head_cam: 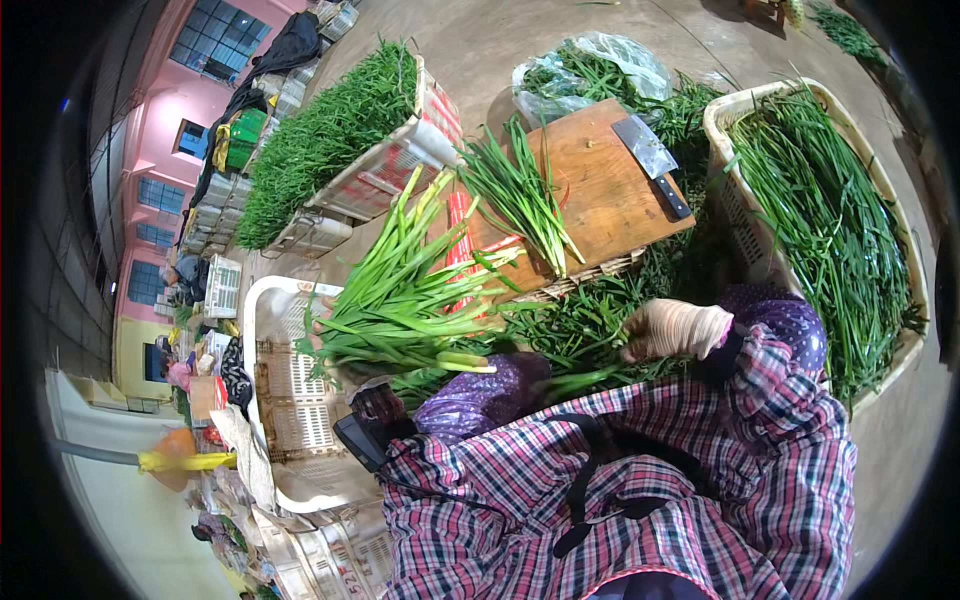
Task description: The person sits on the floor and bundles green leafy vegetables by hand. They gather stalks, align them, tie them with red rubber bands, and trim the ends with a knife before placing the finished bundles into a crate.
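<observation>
My left hand, mostly hidden under leaves, holds a large loose bunch of green leafy stalks. The stalks fan out over a white plastic crate and toward a wooden cutting board. My right hand, wrapped in a pale striped covering, is low over loose greens in front of my lap. Its fingertips are near the leaves; whether they pinch any is unclear. On the board rest a smaller bunch of green stalks and a cleaver with a black handle.
Red printed strips lie at the board's left edge. To the right stands a crate full of long greens; another heaped crate stands at upper left. Behind the board is a clear plastic bag of greens. Stacked crates line the left.
</observation>
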The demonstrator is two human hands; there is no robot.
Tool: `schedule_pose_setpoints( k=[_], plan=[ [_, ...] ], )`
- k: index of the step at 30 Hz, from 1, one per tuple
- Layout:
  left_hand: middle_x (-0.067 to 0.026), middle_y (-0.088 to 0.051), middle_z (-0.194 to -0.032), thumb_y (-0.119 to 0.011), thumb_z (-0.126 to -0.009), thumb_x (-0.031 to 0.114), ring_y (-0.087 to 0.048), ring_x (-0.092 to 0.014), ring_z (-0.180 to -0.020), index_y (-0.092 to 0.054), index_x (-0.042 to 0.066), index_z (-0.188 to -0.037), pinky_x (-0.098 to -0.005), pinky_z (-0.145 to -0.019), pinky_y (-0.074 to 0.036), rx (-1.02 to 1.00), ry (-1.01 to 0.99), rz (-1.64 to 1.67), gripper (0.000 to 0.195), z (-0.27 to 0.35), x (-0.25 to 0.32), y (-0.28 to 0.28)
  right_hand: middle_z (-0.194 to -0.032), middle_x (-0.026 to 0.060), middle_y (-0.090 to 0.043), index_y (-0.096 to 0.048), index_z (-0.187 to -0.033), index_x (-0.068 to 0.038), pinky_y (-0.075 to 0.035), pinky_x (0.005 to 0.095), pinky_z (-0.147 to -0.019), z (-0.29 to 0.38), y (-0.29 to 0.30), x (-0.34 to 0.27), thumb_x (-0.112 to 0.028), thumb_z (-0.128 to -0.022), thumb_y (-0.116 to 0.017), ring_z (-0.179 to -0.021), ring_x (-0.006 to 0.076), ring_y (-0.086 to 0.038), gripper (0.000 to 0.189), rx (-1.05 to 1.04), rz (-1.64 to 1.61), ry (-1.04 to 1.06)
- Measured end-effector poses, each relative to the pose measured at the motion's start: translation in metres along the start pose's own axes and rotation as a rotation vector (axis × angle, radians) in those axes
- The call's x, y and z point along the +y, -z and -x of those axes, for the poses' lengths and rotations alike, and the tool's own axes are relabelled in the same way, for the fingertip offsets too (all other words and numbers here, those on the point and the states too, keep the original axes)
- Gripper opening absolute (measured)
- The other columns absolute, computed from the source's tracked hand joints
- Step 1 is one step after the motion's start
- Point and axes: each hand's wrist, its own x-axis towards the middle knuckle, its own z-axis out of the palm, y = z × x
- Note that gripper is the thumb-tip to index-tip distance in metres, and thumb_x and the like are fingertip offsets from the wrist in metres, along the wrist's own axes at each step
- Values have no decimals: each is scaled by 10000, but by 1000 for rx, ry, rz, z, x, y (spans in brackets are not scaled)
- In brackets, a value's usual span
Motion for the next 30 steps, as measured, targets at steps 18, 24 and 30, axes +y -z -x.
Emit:
schedule_pose_setpoints(
  k=[18,24,30],
  plan=[
    [-207,-646,-1144,-478,-970,534,-647,-321,-978,-619,16,-1131,-504,-866,-540,129,165,-705,560,-7,-3,-43,-878,85,-711,-697,-1122,-74,-511,327,-751,-91,19,-69,-327,-926,-651,-779,158,-627,323,263,-653,609],
    [-157,-652,-1147,-638,-908,461,-646,-300,-977,-618,84,-1146,-486,-835,-547,129,175,-125,446,-3,-4,-33,-885,190,-682,-686,-1007,-71,-500,449,-758,-80,19,-21,-363,-927,-602,-837,383,-651,314,495,-203,401],
    [-90,-597,-1178,-613,-942,338,-553,-191,-1088,-592,64,-1206,-360,-946,-455,177,207,-750,381,4,-4,-55,-1143,173,-656,-624,-1194,-86,-497,466,-885,-58,21,26,-396,-810,-679,-1039,362,-625,497,129,577,47]
  ],
)
